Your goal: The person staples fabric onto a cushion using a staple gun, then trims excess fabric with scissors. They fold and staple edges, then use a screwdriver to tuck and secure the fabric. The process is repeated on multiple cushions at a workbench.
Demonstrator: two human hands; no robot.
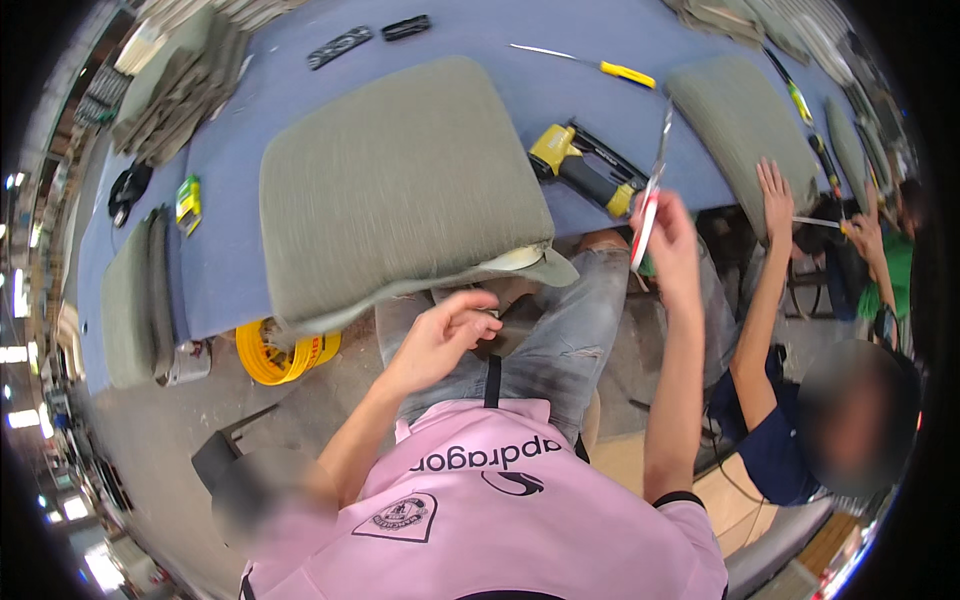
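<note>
My pink shirt (590, 530) is filling the space nearest the camera, above my faded jeans (582, 335). At the far left, grey-green seat pads (128, 310) are sitting together on the blue surface (230, 200), and a small yellow-and-green box (188, 205) is lying just beyond them. A yellow bucket (315, 352) is standing below the surface's near edge. Straight ahead of me the big grey-green cushion (400, 180) is lying, loose fabric hanging along its near edge. My left grip (440, 338) is hovering close to that edge, on my side of it, fingers loosely curling; I cannot tell whether they are pinching anything small. Just beside the cushion's right edge, a yellow-and-black nail gun (575, 165) is lying, with a yellow-handled screwdriver (628, 74) resting beyond it. My right grip (670, 248) is holding a red-and-white-handled bladed tool (648, 215), to the right of the cushion and apart from it, the metal blade pointing away from me. Farther right, a co-worker's hand (776, 200) is resting on a narrower cushion (745, 130).
</note>
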